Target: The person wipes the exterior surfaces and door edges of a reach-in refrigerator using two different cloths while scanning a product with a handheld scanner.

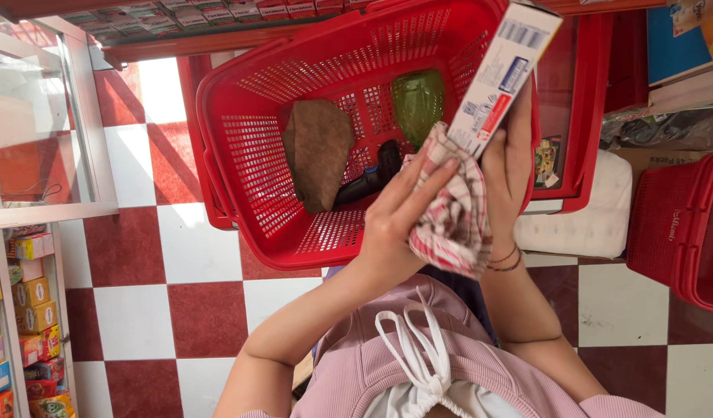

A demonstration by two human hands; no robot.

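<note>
- The left hand (399,220) is pressing a checked cloth (453,213) against the lower end of a box (505,73), fingers curled on it.
- The right hand (509,159) is gripping the box from behind, holding it tilted.
- Just beyond both hands, a red basket (240,155) is holding a brown pouch (318,151), a black thing (372,178) and a green packet (417,104).

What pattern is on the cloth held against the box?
The cloth is checked in red and white, seen best in the head view, pressed by the left hand.
</note>
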